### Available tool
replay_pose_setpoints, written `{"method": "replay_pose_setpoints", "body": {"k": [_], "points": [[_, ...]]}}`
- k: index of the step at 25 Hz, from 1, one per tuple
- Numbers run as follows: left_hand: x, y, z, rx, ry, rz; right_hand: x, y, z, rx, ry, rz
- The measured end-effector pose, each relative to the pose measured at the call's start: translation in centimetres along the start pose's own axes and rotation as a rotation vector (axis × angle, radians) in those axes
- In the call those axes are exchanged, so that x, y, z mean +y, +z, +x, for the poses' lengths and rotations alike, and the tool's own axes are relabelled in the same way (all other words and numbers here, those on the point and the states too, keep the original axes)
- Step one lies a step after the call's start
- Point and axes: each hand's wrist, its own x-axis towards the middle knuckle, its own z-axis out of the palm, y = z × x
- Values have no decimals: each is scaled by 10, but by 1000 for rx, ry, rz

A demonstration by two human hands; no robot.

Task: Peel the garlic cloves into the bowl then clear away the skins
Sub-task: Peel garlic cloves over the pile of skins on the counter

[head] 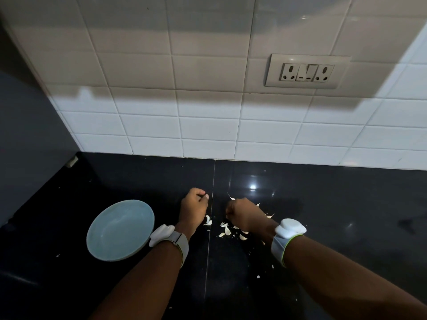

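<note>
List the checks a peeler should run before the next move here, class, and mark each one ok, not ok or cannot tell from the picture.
1. Bowl within reach of the left hand: ok, it sits just left of that wrist.
2. Bowl holds peeled cloves: not ok, it looks empty.
3. Cloves and skins gathered in one spot: not ok, bits lie scattered on the counter between and behind the hands.
4. Left hand has a clove: cannot tell, its fingers are curled with the thumb tip against them, but nothing shows.
5. Right hand has a clove: cannot tell, it is fisted over the pile.
6. Workspace lit: ok where the hands are.
</note>
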Motion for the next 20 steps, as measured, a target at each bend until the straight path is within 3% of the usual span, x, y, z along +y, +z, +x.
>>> {"method": "replay_pose_setpoints", "body": {"k": [4, 16, 20], "points": [[-10, 1, 4, -3, -40, 2, -12, -1, 1, -29, -11, -123], [-13, 8, 0, -35, -59, 22, -20, 3, -6, -51, 18, -194], [-10, 8, -4, -33, -48, 8, -13, 3, -1, -4, 45, -40]]}}
